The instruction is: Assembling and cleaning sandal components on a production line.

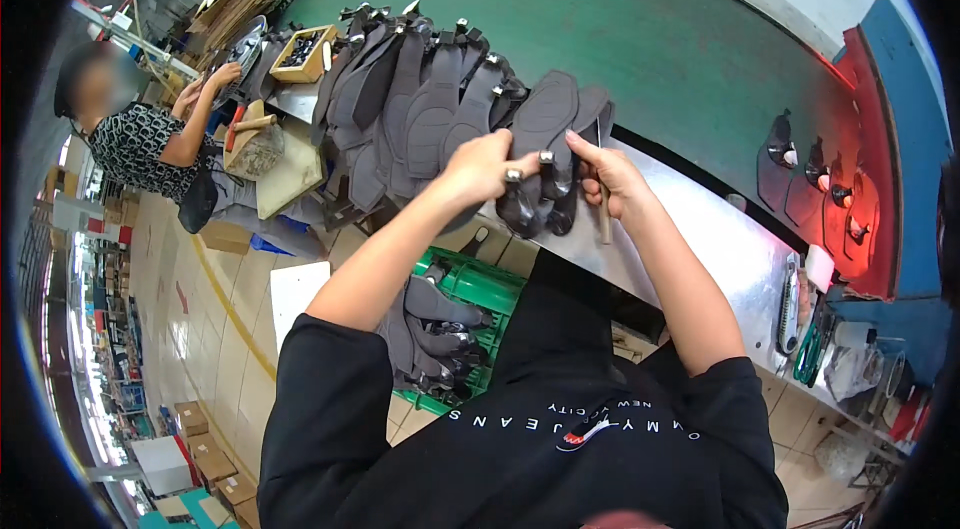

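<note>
Dark grey shoe soles with black heels [546,109] lie together on the metal bench edge in front of me. My left hand [482,167] is closed on the near left side of these shoe soles, by their silver-tipped heels. At their right side is my right hand [612,179], its fingers wrapped round a thin tool with a tan handle [605,225]. The tool's narrow upper end stands beside the soles; its kind cannot be made out. Left of my hands, a long row of similar soles [405,104] leans in a pile along the bench.
A green crate [465,279] below the bench holds more soles. On the right, several soles stand under red light in a heater box [880,229]. A utility knife [790,304] lies near it. Another person [140,144] works at the far left, beside a wooden box of small dark parts [305,54].
</note>
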Motion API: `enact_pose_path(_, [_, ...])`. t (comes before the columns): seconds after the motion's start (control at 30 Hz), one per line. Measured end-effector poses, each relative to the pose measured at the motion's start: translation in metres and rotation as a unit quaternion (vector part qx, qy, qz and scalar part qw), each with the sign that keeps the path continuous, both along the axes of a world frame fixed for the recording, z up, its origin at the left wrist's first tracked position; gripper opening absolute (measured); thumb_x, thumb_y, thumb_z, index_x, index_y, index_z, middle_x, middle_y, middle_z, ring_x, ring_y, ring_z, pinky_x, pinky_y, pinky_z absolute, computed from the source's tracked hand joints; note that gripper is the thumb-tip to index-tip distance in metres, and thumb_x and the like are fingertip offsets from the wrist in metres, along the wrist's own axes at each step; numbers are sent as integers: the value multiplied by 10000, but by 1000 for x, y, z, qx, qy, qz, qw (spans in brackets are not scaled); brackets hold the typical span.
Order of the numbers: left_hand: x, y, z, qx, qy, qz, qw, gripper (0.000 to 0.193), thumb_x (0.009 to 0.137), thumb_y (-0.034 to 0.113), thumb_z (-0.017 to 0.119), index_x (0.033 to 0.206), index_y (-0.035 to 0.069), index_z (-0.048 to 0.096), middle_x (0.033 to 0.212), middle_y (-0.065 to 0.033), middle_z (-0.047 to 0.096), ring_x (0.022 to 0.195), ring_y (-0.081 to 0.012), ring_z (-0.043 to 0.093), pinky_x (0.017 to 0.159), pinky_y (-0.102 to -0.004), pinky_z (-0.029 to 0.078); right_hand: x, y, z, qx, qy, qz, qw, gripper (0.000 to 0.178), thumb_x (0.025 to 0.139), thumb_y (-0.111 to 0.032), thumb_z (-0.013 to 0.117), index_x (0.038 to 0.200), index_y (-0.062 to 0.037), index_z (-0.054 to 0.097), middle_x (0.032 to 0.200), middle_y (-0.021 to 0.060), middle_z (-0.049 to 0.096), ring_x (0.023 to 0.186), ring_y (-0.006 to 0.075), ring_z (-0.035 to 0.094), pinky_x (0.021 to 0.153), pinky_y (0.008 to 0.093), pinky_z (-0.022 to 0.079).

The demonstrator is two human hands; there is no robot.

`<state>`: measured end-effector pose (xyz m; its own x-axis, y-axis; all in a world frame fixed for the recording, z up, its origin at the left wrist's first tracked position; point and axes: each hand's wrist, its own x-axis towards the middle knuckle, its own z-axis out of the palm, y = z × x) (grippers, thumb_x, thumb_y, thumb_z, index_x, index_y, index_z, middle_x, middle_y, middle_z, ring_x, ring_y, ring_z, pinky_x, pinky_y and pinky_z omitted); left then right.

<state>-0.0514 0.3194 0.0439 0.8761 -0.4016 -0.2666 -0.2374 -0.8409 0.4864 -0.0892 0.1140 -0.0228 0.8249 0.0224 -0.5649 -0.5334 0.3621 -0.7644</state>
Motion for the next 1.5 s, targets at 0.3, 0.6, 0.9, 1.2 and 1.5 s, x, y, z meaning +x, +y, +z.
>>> enact_pose_path(0.3, [-10,-21,-20,-88,51,-23,995,767,881,669,454,1074,-67,550,1030,-308,631,1023,-413,614,872,-454,455,-9,-15,1,-84,-67,61,992,513,756,-548,754,617,-101,545,487,-2,493,342,89,428,322,237,309])
enact_pose_path(0.6, [2,-36,-5,-369,300,138,869,992,682,392,863,1385,-106,372,1227,-180,590,1058,-209,602,912,-325,467,-26,-26,-1,47,-7,-24,999,312,805,-279,751,752,-140,477,530,-56,402,357,70,360,330,234,264])
enact_pose_path(0.9, [15,-41,-69,-290,504,-25,813,545,731,345,844,1117,35,616,990,-71,670,858,-131,633,705,-274,510,-73,-42,13,-74,-52,50,995,303,786,-250,751,882,-96,508,564,-39,453,365,91,381,334,243,287])
enact_pose_path(1.2, [-16,-15,25,-595,282,94,747,564,658,51,856,1163,-7,612,1063,-95,676,969,-211,648,861,-369,542,-27,-22,92,-104,-226,36,968,695,892,-158,655,1482,-70,299,894,70,623,415,36,386,363,202,319])
enact_pose_path(1.5, [189,135,95,-896,42,215,387,323,867,300,699,1091,85,609,1033,-121,670,885,-304,659,793,-496,554,-40,-77,76,-220,-264,-33,939,371,956,-154,536,1308,-37,520,919,48,658,362,19,353,325,177,269])
